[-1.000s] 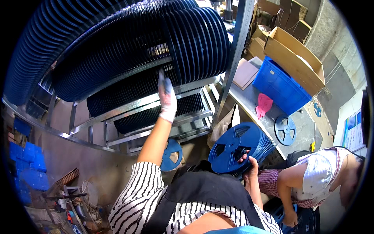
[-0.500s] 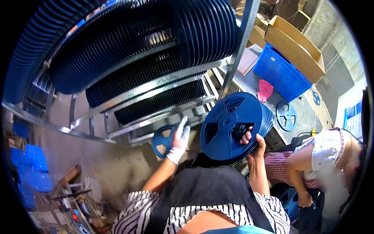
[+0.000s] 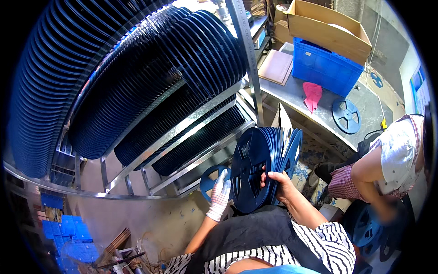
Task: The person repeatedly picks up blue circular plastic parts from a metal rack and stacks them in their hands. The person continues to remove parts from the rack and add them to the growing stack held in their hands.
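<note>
A stack of blue plastic reels [image 3: 248,169] stands on edge in front of my apron. My bare right hand [image 3: 277,183] grips it from the right, fingers hooked into the reel openings and thumb over the edges. On the right side of the stack the discs fan apart. My left hand [image 3: 220,199], in a white glove, is beside the stack's left face with its fingers stretched out; whether it touches the rim I cannot tell. Behind that hand, low down, another blue reel [image 3: 208,179] partly shows.
A metal rack [image 3: 173,125] packed with rows of dark blue reels fills the left. Across on the right, a table [image 3: 292,106] bears a blue crate [image 3: 324,68], a cardboard box [image 3: 328,27], a pink cloth [image 3: 312,95] and a reel [image 3: 346,116]. A co-worker [image 3: 383,164] bends over reels nearby.
The reel stack has turned from facing me to edge-on, and its discs now spread apart at the right. My left hand has come closer to it. The whole view has shifted.
</note>
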The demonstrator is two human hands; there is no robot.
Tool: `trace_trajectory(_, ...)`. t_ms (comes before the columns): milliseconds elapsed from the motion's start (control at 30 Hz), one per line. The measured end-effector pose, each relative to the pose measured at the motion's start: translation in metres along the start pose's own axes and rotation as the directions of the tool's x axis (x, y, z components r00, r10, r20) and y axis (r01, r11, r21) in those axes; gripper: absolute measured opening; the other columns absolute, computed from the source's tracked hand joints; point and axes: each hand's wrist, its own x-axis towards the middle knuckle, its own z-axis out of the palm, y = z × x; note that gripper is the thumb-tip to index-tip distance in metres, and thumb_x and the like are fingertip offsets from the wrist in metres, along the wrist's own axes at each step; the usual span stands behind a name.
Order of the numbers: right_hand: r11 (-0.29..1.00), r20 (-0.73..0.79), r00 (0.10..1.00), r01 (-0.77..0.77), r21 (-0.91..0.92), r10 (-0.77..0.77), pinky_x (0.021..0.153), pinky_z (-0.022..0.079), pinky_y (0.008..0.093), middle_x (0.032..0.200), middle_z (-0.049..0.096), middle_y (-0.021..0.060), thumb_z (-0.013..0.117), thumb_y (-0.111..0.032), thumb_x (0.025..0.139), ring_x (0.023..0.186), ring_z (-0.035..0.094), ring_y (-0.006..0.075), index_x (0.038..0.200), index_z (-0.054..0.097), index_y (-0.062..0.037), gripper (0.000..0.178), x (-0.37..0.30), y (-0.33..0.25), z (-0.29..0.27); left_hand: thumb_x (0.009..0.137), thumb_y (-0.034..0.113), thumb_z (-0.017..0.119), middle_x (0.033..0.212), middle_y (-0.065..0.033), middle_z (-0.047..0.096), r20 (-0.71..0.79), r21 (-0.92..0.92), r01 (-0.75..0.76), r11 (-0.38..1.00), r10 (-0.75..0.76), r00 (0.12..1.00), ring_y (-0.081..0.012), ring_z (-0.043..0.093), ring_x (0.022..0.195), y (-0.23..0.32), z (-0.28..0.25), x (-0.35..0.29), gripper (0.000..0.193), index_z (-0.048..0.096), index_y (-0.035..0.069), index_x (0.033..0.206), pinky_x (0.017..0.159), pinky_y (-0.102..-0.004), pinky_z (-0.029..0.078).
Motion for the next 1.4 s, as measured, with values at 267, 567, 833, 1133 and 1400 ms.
trace_trajectory(267,0.998,0.078,0.996,0.053,-0.022,-0.051,0.066,0.051,0.0329,0.079,0.064,0.0099,0.065,-0.018,0.077,0.067,0.062,0.0208,0.113,0.054,0.0007,0.042,0.004,0.001,-0.008,0.096,0.022,0.055,0.138,-0.0169,0.048,-0.076,0.136,-0.037,0.99,0.048,0.996,-0.0261,0.044,0.129,0.013,0.008,-0.005,0.05,0.042,0.0,0.138,0.107,-0.0348,0.034)
trace_trajectory(567,0.994,0.206,0.973,0.109,-0.014,-0.104,0.067,0.048,0.0363,0.074,0.06,0.0105,0.066,-0.027,0.075,0.065,0.058,0.0232,0.114,0.053,-0.0031,0.048,-0.01,-0.006,-0.017,0.096,0.022,0.054,0.138,-0.0129,0.049,-0.137,-0.007,0.088,0.996,-0.089,0.987,-0.0216,0.044,0.129,0.005,-0.006,-0.019,0.048,0.043,0.001,0.138,0.107,-0.0321,0.033)
trace_trajectory(833,0.991,0.147,0.982,0.128,-0.049,-0.12,0.065,0.05,0.0365,0.075,0.061,0.0104,0.066,-0.027,0.076,0.065,0.059,0.0229,0.115,0.053,-0.0038,0.047,-0.008,-0.004,-0.019,0.092,0.008,0.056,0.131,-0.0189,0.054,-0.249,0.453,-0.375,0.809,0.518,0.818,-0.0277,0.051,0.124,0.097,-0.047,0.093,0.04,0.05,-0.003,0.131,0.106,-0.0358,0.037)
trace_trajectory(1133,0.994,0.1,0.992,0.085,-0.071,-0.077,0.069,0.05,0.0401,0.076,0.06,0.0093,0.067,-0.03,0.074,0.067,0.059,0.0241,0.112,0.055,-0.0037,0.048,-0.001,-0.004,-0.034,0.084,0.046,0.065,0.143,-0.0285,0.035,-0.559,0.216,-0.429,0.877,0.471,0.682,-0.0382,0.034,0.134,0.265,-0.072,0.303,0.086,0.029,-0.005,0.143,0.111,-0.039,0.028)
trace_trajectory(1400,0.989,0.072,0.993,0.104,-0.108,-0.097,0.069,0.05,0.0388,0.079,0.06,0.0078,0.066,-0.029,0.074,0.069,0.06,0.0218,0.108,0.057,-0.0048,0.043,0.003,-0.024,-0.026,0.087,0.039,0.061,0.139,-0.0285,0.038,-0.689,0.234,-0.438,0.868,0.466,0.555,-0.0409,0.036,0.13,0.225,-0.097,0.324,0.07,0.037,-0.002,0.139,0.11,-0.0428,0.03)
